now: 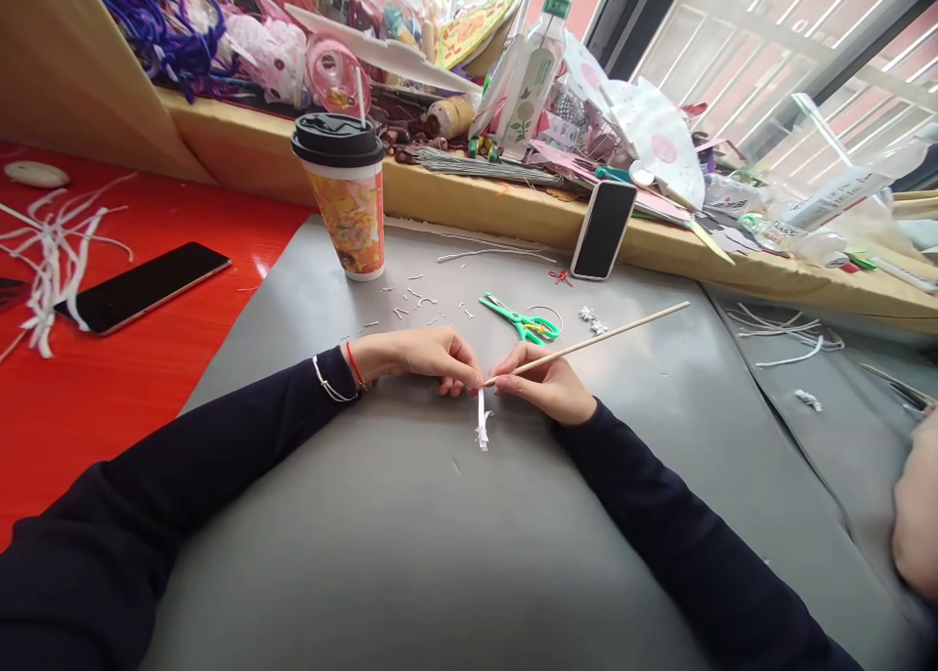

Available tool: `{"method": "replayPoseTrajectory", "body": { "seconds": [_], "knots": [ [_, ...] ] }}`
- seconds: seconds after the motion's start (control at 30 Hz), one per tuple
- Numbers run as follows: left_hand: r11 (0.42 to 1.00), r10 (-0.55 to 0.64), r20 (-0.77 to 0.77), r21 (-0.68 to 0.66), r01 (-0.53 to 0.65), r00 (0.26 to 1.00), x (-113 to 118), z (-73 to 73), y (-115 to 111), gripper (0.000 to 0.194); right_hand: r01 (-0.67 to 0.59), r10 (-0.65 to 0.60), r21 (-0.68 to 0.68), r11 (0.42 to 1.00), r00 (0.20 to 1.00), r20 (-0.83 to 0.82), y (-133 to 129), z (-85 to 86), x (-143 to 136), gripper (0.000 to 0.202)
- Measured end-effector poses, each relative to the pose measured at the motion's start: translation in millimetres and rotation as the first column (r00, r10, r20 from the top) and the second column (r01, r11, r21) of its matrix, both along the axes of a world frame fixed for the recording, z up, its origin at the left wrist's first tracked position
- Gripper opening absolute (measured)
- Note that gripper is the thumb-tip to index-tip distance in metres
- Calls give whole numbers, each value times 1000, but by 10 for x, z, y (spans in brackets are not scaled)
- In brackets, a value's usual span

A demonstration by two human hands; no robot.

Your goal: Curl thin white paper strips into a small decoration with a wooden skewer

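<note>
Above the grey tabletop [352, 534] my two hands meet at their fingertips. My left hand [432, 356] is closed in a pinch on the upper end of a white strip [482, 422], which hangs down with a small knotted bunch at its bottom. In my right hand [546, 383] is a thin wooden stick [622, 330], slanting up to the right, its near tip touching or close to the strip at my fingers. Green-handled scissors [522, 319] lie just beyond my hands. Small white knotted pieces [592, 320] rest right of them.
Behind stand a paper cup [344, 202] with a black lid and a phone [604, 230] leaning on a cluttered ledge [476, 197]. White scraps [417, 300] lie near the cup. Another phone [147, 285] and white strips [55, 271] are on the red surface. Someone's arm [916, 505] shows at right.
</note>
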State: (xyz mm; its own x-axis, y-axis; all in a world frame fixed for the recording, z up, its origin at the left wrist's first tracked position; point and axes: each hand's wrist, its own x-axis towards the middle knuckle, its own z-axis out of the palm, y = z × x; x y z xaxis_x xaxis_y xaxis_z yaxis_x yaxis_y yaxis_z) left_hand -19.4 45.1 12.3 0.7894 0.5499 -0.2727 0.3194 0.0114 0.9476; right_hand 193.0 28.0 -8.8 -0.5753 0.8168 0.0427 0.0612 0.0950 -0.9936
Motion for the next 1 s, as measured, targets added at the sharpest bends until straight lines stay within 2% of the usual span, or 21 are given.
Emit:
{"method": "replayPoseTrajectory", "body": {
  "seconds": [0.17,0.27,0.6,1.0],
  "knots": [
    [1000,12,-18,26,-12,1000,-1,-6,-10,23,20,-22,36,999,998,51,-15,4,18,24],
    [1000,13,-21,24,-12,1000,-4,-14,-16,21,29,-29,4,1000,995,95,-20,20,19,27],
    [996,39,-61,85,-34,997,18,-7,-70,21,-11,18,-92,996,997,77,-11,66,6,26],
    [998,9,-28,65,-7,1000,-2,-41,-41,23,25,-19,-143,989,999,43,-22,73,6,26]
  ]
}}
